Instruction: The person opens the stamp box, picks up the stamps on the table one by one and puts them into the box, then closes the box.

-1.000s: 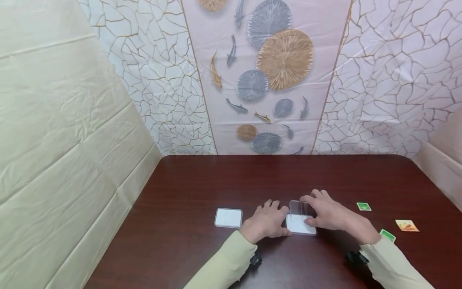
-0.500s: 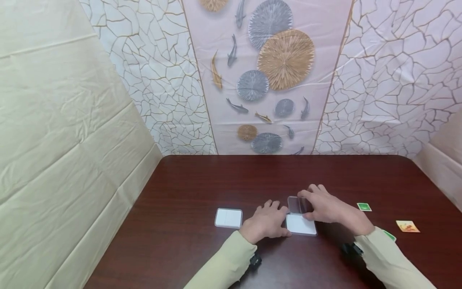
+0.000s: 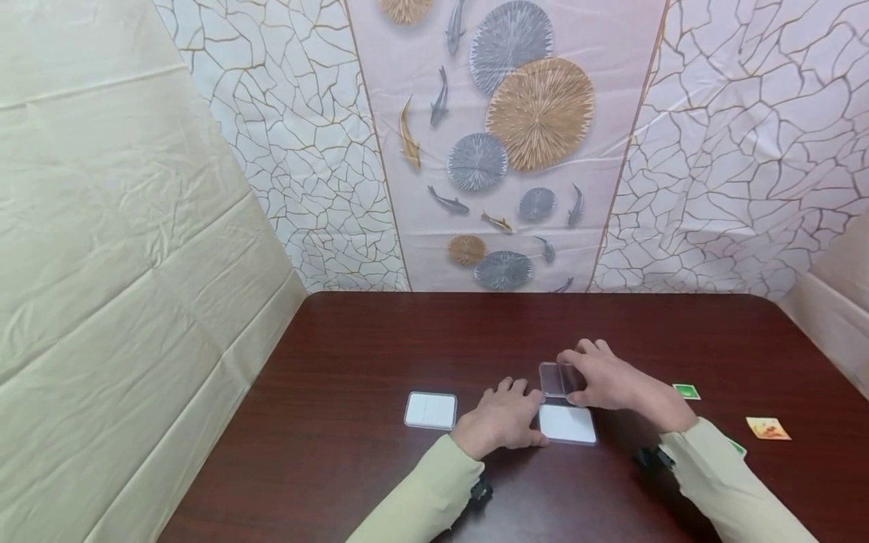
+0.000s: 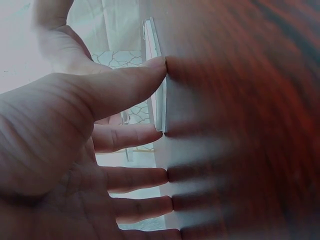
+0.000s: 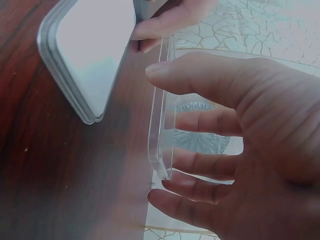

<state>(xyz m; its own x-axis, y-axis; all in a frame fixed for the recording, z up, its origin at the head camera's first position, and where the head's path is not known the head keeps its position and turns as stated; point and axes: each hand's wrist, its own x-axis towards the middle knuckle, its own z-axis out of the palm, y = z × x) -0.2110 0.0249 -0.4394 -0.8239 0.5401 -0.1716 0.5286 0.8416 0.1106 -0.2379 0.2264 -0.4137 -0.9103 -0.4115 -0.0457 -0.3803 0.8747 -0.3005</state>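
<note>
Clear lid [image 3: 552, 379] has moved farther off the white base [image 3: 567, 424], pinched in your right grip [image 3: 600, 378] above the counter [image 3: 326, 467] — being smooth, it could slip; your left grip [image 3: 501, 419], fingers spread beside the base, might push it askew

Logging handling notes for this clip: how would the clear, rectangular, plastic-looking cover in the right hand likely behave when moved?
The clear, rectangular, plastic-looking cover is probably stiff: it shows no visible bend where the right hand pinches it. It is likely light, since its see-through sides look thin. It may be slippery, given its smooth, glossy surface.
</note>
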